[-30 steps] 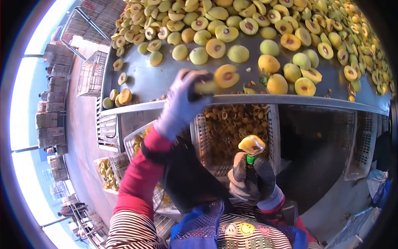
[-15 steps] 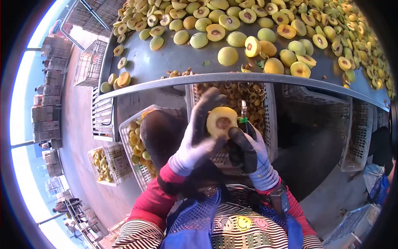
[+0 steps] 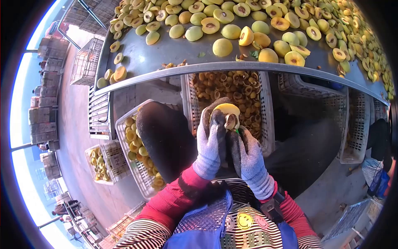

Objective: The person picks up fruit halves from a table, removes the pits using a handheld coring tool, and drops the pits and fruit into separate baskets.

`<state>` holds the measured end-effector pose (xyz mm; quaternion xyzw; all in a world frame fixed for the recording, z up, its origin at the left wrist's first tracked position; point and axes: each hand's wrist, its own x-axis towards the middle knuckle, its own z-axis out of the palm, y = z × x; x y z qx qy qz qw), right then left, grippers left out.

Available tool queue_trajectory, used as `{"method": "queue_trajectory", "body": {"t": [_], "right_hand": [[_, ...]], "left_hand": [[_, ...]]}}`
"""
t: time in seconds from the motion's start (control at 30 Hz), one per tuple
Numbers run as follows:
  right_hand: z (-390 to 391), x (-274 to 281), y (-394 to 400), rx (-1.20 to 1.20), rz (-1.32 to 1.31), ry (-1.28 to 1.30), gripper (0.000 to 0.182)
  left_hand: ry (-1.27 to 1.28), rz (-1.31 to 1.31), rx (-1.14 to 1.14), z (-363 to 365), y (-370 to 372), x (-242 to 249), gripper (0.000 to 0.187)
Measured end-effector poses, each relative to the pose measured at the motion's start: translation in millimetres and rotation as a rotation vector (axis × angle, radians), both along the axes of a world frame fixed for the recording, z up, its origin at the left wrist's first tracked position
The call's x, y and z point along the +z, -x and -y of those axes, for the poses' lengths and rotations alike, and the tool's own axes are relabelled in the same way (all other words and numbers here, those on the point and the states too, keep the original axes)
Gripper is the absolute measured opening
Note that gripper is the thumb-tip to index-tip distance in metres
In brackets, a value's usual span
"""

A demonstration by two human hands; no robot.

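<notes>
Gloved in white with dark fingers, my left hand (image 3: 208, 137) is wrapped round a halved yellow fruit (image 3: 227, 108). My right hand (image 3: 248, 159), gloved the same way, is closed on a small tool with a green part (image 3: 237, 130); its handle is mostly hidden by the fingers. The tool's metal end is at the fruit, where a brown curved piece of the core (image 3: 231, 121) stands out from the cut face. Both hands are close together over a crate of brown scraps (image 3: 269, 112).
A metal table (image 3: 166, 52) with many halved fruits lies beyond its raised rim (image 3: 207, 67). At my left stand a crate of hollowed fruit halves (image 3: 146, 182) and a smaller crate (image 3: 116, 159). Empty-looking crates (image 3: 358, 137) stand at the right, near another person's arm (image 3: 389, 170).
My left hand has closed round the fruit, which is now tilted. The tool has gone from beside the fruit to its core, and a brown piece now stands out. The view has shifted slightly.
</notes>
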<state>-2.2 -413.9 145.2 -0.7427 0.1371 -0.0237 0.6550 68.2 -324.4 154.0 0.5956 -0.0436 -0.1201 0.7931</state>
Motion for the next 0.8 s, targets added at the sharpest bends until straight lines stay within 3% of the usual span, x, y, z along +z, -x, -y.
{"method": "queue_trajectory", "body": {"t": [0.2, 0.3, 0.4, 0.47, 0.5, 0.57, 0.63, 0.7, 0.73, 0.77, 0.8], "right_hand": [[-11, -19, 10, -0.085, 0.085, 0.008, 0.032], [-12, -28, 18, -0.123, 0.152, 0.129, 0.032], [-7, -36, 20, 0.047, 0.253, 0.074, 0.032], [-4, -28, 18, -0.035, -0.076, -0.573, 0.032], [-2, -25, 18, -0.036, -0.076, -0.573, 0.032], [0, -19, 18, -0.082, -0.214, -0.75, 0.033], [3, -9, 15, -0.063, -0.24, -0.881, 0.033], [6, -7, 10, -0.039, -0.263, -1.01, 0.034], [9, -9, 10, 0.181, -0.283, -1.508, 0.038], [11, -9, 10, 0.419, -0.292, -1.998, 0.043], [11, 2, 9, 0.387, -0.377, -2.099, 0.049]], "left_hand": [[-0.177, 0.062, 0.032, 3, 4, -1, 0.038], [-0.243, 0.116, 0.021, 5, 7, 3, 0.037], [-0.299, 0.139, -0.039, 3, 7, 5, 0.035], [-0.303, 0.128, -0.118, 2, 4, 6, 0.037], [-0.303, 0.129, -0.119, 1, 0, 8, 0.037], [-0.201, -0.07, -0.354, -1, -17, 12, 0.038], [-0.002, -0.378, -0.475, -8, -31, 15, 0.034], [-0.244, -0.173, -0.464, -7, -34, 13, 0.029], [-0.421, 0.028, -0.486, -7, -34, 16, 0.026], [-0.422, 0.029, -0.483, -6, -35, 17, 0.026], [-0.415, 0.137, -0.524, -6, -35, 18, 0.025]]}}
